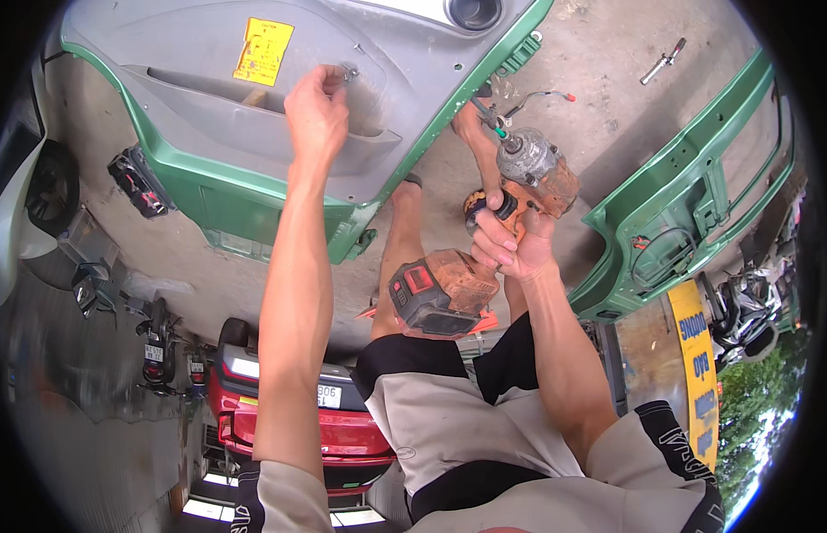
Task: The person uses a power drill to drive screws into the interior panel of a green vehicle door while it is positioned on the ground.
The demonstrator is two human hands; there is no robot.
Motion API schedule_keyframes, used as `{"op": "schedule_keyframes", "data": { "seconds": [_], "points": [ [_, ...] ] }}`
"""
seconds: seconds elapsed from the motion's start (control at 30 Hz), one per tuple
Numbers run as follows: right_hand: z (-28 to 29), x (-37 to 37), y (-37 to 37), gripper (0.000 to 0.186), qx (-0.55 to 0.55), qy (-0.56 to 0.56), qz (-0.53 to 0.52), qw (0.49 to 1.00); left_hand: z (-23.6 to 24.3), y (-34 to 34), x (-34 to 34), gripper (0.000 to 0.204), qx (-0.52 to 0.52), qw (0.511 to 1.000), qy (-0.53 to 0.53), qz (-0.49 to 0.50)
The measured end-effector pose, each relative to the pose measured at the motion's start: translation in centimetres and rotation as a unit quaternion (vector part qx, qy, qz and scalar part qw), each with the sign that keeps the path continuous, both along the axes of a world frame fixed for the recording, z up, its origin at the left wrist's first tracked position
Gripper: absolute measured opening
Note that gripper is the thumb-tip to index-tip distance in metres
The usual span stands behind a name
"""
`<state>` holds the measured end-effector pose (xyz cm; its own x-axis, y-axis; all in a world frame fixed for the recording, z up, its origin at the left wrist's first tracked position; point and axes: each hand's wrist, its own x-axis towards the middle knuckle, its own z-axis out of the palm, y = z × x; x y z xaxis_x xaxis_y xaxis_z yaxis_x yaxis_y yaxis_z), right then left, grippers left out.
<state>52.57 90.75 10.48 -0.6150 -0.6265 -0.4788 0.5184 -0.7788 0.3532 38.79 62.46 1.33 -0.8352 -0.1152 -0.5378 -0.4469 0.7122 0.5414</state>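
A green vehicle door (227, 202) with a grey inner panel (191, 53) lies in front of me. My left hand (316, 115) is over the panel, thumb and fingers pinched at a small dark fitting (349, 73); what they grip, if anything, is too small to tell. Just below is the panel's long pocket (209, 91). In my right hand (513, 244) is a worn orange cordless impact driver (540, 173), gripped by its handle. Its nose points up and left, near the door's right edge. A black and red battery (440, 293) sits at its base.
Another green door (671, 209) stands to the right. On the concrete lie a metal hand tool (664, 62) and a cable with a red tip (569, 97). A red car (365, 431) and a motorbike (156, 342) show at the lower left.
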Motion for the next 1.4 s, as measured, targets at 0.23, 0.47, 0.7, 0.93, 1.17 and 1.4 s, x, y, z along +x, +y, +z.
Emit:
{"op": "schedule_keyframes", "data": {
  "seconds": [0.23, 0.47, 0.7, 0.93, 1.17, 1.4],
  "points": [
    [-0.6, -0.9, -0.9, 0.051, 0.057, 0.015, 0.024, 0.998, -2.3, 1.8, -2.4, 0.029, -0.108, 0.992, -0.002, -0.070],
    [-0.7, -1.0, -2.7, 0.050, 0.061, 0.050, 0.072, 0.994, -3.2, 0.1, -3.1, 0.025, -0.107, 0.966, 0.059, -0.228],
    [-1.5, -0.3, -2.3, 0.053, 0.081, 0.041, 0.108, 0.990, -4.0, 0.0, -4.0, 0.018, -0.010, 0.959, 0.098, -0.266],
    [-0.5, -0.6, -3.8, 0.050, 0.102, 0.056, 0.121, 0.986, -2.5, -0.9, -4.2, 0.026, 0.070, 0.993, 0.086, -0.052],
    [-0.9, 0.1, -3.3, 0.051, 0.096, 0.025, 0.125, 0.987, -2.7, -3.2, -3.4, 0.032, 0.009, 0.994, -0.007, -0.111],
    [-0.5, -1.1, -2.8, 0.050, 0.103, 0.037, 0.128, 0.986, -3.0, -1.6, -2.5, 0.033, -0.117, 0.979, -0.069, -0.154]
  ]
}}
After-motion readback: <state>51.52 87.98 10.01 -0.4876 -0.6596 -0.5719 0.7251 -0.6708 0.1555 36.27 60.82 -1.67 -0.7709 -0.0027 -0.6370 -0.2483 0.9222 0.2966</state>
